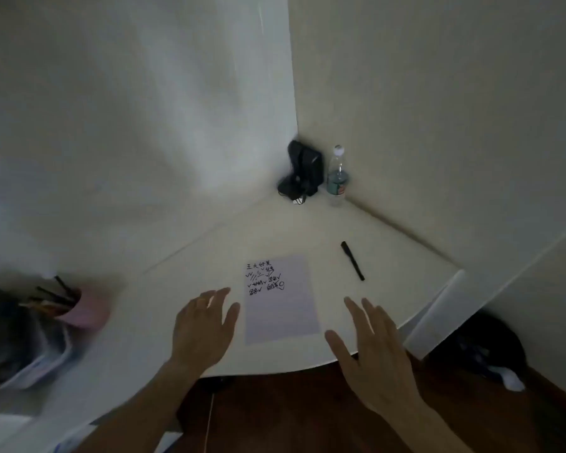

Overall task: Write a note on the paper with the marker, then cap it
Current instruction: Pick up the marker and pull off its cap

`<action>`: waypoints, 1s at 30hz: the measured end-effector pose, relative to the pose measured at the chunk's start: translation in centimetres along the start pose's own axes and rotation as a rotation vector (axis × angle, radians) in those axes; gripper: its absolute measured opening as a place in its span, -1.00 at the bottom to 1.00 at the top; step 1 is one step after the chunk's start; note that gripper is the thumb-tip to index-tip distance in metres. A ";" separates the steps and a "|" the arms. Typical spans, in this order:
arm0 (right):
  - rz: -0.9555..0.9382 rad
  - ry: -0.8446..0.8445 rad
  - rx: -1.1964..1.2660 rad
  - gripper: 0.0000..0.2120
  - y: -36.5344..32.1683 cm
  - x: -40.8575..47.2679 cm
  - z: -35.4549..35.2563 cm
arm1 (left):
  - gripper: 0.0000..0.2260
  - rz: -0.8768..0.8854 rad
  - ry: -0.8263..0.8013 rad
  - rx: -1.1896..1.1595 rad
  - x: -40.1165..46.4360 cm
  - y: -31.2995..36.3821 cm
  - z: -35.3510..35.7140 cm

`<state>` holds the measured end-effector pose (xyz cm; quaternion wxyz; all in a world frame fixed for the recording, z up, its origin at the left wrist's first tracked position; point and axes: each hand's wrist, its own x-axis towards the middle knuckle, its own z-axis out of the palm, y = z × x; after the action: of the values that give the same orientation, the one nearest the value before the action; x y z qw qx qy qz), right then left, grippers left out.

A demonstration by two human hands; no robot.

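Now both hands hover palm-down, fingers spread and empty: left hand [203,325] beside the written-on paper [280,299], right hand [376,351] at the counter [183,289] edge. Marker [352,260] lies beyond, untouched.

Two forearms, bare to the frame edge; no sleeves are seen. Left hand [203,325]: a possible ring is suggested on one finger, blurred. Right hand [373,351]: nothing worn is seen.

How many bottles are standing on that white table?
1. The clear water bottle stands upright in the far corner of the table, just right of a black device. The blurry clutter at the left edge could hide another.
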<state>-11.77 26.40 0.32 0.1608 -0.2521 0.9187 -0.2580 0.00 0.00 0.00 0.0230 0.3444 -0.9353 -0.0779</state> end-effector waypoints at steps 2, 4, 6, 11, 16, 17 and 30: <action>0.008 -0.005 0.029 -0.27 1.1 3.1 2.1 | -0.39 -0.035 -0.005 -0.008 1.7 -0.9 2.1; 0.016 -0.025 0.021 -0.30 2.1 6.5 4.3 | -0.48 -0.056 -0.012 0.011 3.5 -2.3 4.5; 0.008 -0.018 0.003 -0.31 3.0 9.3 7.3 | -0.53 -0.065 -0.014 0.029 4.6 -3.8 7.7; -0.030 0.029 -0.068 -0.35 5.0 14.1 13.4 | -0.46 -0.068 0.046 0.028 6.3 -7.1 13.6; -0.169 0.314 -0.161 -0.59 8.0 16.7 17.7 | -0.40 -0.050 0.101 -0.030 5.9 -8.4 17.1; -0.184 0.339 -0.172 -0.62 8.5 16.8 18.3 | -0.39 -0.046 0.130 -0.036 5.7 -8.5 17.6; -0.190 0.410 -0.177 -0.69 8.7 16.4 18.9 | -0.60 0.013 0.257 -0.135 4.8 -9.5 20.3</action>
<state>-20.54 16.45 -22.61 -0.0766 -0.2931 0.9233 -0.2360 0.45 -7.64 -21.59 0.1662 0.3433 -0.9194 -0.0959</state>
